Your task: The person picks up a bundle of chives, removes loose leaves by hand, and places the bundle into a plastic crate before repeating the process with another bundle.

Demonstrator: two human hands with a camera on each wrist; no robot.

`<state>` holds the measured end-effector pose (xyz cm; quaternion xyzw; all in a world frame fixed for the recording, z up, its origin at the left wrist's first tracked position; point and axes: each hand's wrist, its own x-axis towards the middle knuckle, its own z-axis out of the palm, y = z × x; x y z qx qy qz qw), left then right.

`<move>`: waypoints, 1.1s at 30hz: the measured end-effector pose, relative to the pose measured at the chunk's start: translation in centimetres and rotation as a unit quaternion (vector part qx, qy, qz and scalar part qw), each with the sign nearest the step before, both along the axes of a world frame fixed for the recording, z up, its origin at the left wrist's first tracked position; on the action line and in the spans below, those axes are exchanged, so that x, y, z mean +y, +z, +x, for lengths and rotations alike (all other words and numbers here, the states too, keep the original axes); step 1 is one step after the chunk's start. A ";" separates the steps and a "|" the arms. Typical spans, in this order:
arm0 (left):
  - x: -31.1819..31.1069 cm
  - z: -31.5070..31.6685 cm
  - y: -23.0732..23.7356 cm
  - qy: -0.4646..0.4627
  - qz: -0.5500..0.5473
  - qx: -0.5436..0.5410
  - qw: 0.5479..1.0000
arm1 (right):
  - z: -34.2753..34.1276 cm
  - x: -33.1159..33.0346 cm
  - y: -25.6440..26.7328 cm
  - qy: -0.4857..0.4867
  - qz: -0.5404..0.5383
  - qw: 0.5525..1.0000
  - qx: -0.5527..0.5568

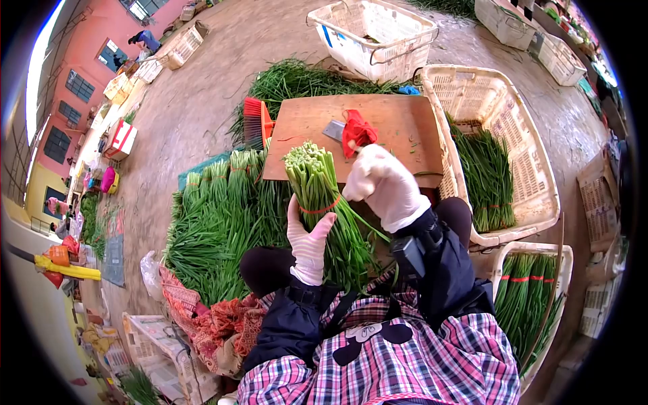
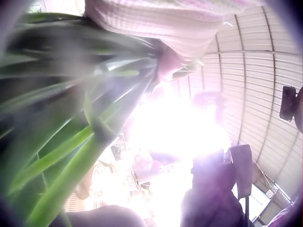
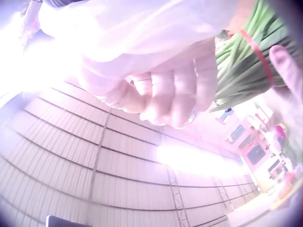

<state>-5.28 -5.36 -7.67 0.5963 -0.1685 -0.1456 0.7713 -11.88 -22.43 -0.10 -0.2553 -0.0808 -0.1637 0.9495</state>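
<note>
In the head view, the gloved left hand (image 1: 309, 239) is wrapped around a green-stalked bundle (image 1: 317, 177) below its pale cut ends, with the thumb by a red band (image 1: 320, 206). The gloved right hand (image 1: 385, 183) is at the bundle's right side, its fingers curled; nothing held shows. Those curled fingers and the banded bundle (image 3: 246, 66) also appear in the right wrist view. Long leaves (image 2: 61, 151) fill the left of the left wrist view, beside the left glove (image 2: 161, 23). A blade (image 1: 333, 130) and red cloth (image 1: 358, 132) lie on the wooden board (image 1: 290, 125).
Banded bundles (image 1: 223, 216) lie left of the board, near a red brush (image 1: 255, 121). A white crate (image 1: 536, 182) with greens stands right of it, and another crate (image 1: 499, 260) is at lower right. Behind the board are loose greens (image 1: 297, 79) and a white basket (image 1: 378, 61).
</note>
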 end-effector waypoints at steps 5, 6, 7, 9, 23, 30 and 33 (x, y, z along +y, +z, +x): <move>0.7 0.9 -1.2 0.019 0.001 -0.022 1.000 | -3.1 -2.7 0.8 -0.104 -0.162 0.977 -0.088; 0.9 1.3 -1.3 0.020 -0.009 -0.017 1.000 | -3.7 -3.9 -0.8 -0.086 -0.213 0.972 -0.052; 1.0 1.7 -1.3 0.024 -0.025 -0.007 0.999 | -4.3 -3.2 -0.6 -0.160 -0.376 0.910 0.067; 1.0 2.0 -0.3 0.054 -0.037 -0.014 0.998 | -4.4 -2.5 -2.0 -0.360 -0.720 0.575 0.145; 2.4 0.1 6.8 -0.106 0.043 -0.084 0.990 | -1.3 2.5 -10.8 -0.074 -0.131 0.985 0.088; 2.9 6.0 5.5 -0.222 0.117 -0.204 0.946 | -3.0 1.6 -12.8 0.055 -0.079 0.991 0.098; 0.4 5.9 5.2 -0.358 0.078 -0.114 0.923 | -3.1 1.8 -12.6 0.086 -0.076 0.991 0.075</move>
